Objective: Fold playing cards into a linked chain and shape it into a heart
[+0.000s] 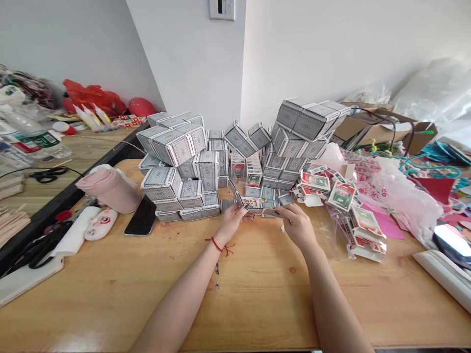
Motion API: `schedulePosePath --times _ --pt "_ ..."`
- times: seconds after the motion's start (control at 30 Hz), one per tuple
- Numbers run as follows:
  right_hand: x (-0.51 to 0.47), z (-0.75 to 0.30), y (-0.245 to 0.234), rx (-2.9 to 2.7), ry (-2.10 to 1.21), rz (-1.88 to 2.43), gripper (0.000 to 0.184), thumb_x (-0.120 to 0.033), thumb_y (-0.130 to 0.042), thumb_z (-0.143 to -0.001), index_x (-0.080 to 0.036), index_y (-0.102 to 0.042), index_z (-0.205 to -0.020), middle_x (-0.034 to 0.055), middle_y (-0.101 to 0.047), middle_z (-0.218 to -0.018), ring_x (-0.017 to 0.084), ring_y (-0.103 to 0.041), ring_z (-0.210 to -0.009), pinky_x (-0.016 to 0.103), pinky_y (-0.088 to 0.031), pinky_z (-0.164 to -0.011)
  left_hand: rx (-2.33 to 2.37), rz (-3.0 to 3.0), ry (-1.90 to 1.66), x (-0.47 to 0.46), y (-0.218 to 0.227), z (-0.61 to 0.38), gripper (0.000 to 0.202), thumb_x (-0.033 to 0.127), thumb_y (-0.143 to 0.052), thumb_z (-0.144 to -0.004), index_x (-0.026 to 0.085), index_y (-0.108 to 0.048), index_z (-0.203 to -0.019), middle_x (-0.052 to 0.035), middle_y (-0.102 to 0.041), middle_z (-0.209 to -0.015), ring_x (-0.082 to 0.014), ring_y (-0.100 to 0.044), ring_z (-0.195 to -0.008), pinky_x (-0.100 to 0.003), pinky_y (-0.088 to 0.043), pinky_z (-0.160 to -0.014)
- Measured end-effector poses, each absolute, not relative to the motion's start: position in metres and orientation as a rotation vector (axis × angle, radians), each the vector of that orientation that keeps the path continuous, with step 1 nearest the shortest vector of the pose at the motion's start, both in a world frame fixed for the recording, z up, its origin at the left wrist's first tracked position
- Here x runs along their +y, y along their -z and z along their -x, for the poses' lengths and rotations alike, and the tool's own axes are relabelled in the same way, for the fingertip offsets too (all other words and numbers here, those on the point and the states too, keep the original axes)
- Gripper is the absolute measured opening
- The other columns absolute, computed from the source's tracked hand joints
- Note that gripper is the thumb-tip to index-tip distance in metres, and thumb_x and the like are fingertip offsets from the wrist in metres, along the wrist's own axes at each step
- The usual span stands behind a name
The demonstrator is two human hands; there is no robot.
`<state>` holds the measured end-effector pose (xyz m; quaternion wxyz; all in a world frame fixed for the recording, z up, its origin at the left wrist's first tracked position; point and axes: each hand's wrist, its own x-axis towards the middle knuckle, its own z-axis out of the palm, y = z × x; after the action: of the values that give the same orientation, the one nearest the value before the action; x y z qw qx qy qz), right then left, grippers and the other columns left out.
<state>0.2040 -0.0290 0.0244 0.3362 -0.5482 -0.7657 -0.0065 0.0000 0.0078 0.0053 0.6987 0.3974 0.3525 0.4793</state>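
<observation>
In the head view, both bare hands meet near the middle of the wooden table [257, 299], over its near side, with a folded card piece [251, 202] between them. The left hand [231, 221] grasps the left part of the piece, its thumb with a dark-painted nail lying against it and a red string bracelet [217, 244] around the wrist. The right hand [297, 226] has its fingers bent and pinching the right end (the fingertips beneath are hidden). A printed card face shows inside the piece, and a patterned flap tilts up at its left. Beyond the hands, grey-patterned card blocks are piled in a left stack [172, 147] and a taller right stack [301, 142], with a V-shaped pair of blocks [247, 139] at the far side between them. Red-and-green card boxes [253, 177] stand below that pair. To the right of the right hand lie opened card boxes [341, 195], and farther right a crumpled plastic bag [390, 186]. On the left, a black phone [141, 216] lies just beside a pink roll [110, 189].
</observation>
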Motion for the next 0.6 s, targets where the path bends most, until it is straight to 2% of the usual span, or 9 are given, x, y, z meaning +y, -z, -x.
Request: schedulePosePath --times 0.1,0.23,0.37,0.6 --pt "-0.030 -0.199 -0.025 -1.984 0.005 1.440 0.024 -0.018 -0.042 -0.082 -0.022 -0.065 -0.089 0.0060 -0.063 -0.078 0.018 -0.057 -0.075 0.027 -0.045 -0.068 0.791 -0.873 -1.060 0.009 -0.005 0.001 0.030 0.036 -0.060 -0.070 0.015 -0.057 -0.092 -0.0066 -0.065 -0.090 -0.0169 -0.062 -0.069 -0.033 -0.051 -0.068" --pt "-0.031 -0.197 -0.019 -2.006 -0.041 1.453 0.032 -0.011 -0.037 -0.080 -0.022 -0.064 -0.094 0.0049 -0.066 -0.083 0.015 -0.060 -0.072 0.023 -0.045 -0.064 0.796 -0.871 -1.063 0.010 -0.005 0.002 0.030 0.035 -0.059 -0.070 0.015 -0.057 -0.093 -0.0067 -0.065 -0.090 -0.0156 -0.062 -0.067 -0.032 -0.051 -0.067" --pt "-0.031 -0.200 -0.015 -2.032 -0.077 1.465 0.039 -0.005 -0.038 -0.075 -0.022 -0.064 -0.098 0.0048 -0.068 -0.086 0.016 -0.062 -0.077 0.023 -0.046 -0.067 0.785 -0.896 -1.064 0.010 -0.004 0.001 0.033 0.035 -0.060 -0.070 0.015 -0.057 -0.095 -0.0074 -0.064 -0.095 -0.0166 -0.062 -0.070 -0.032 -0.051 -0.068" --pt "-0.029 -0.204 -0.015 -2.024 -0.112 1.461 0.037 -0.005 -0.041 -0.073 -0.022 -0.066 -0.094 0.0049 -0.068 -0.090 0.019 -0.063 -0.084 0.025 -0.048 -0.068 0.794 -0.935 -1.061 0.008 -0.004 0.001 0.031 0.033 -0.062 -0.069 0.014 -0.058 -0.093 -0.0078 -0.063 -0.098 -0.0161 -0.062 -0.071 -0.034 -0.051 -0.071"
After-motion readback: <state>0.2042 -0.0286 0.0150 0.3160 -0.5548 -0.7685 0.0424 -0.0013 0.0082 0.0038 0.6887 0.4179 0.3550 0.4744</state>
